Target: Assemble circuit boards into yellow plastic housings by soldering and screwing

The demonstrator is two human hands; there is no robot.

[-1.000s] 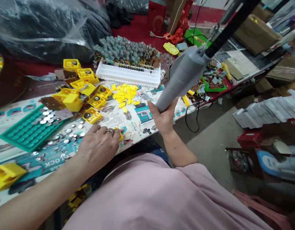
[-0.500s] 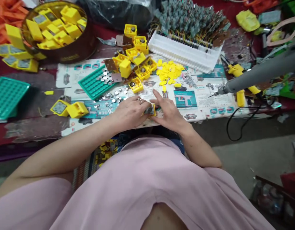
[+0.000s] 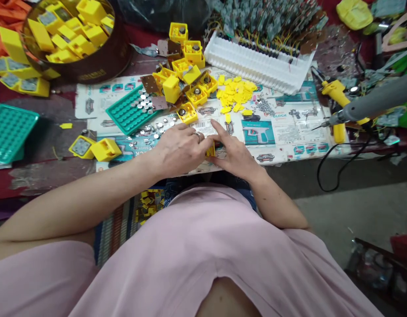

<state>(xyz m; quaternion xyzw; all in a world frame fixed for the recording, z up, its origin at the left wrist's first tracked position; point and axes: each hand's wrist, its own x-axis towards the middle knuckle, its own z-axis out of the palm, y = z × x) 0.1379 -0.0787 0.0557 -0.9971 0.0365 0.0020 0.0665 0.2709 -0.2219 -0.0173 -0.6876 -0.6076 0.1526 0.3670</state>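
You have a small yellow plastic piece (image 3: 210,151) held between your left hand (image 3: 181,150) and right hand (image 3: 238,157), mostly covered; its full shape and tilt are hidden.

Person wears a plain pale-pink top (image 3: 163,264), loose and lightly creased, with short wide sleeves (image 3: 41,275) and a notched front neckline (image 3: 217,278), plus dark-blue patterned bottoms (image 3: 175,190) partly visible at the lap and a ring (image 3: 198,135) on the left hand (image 3: 181,150).
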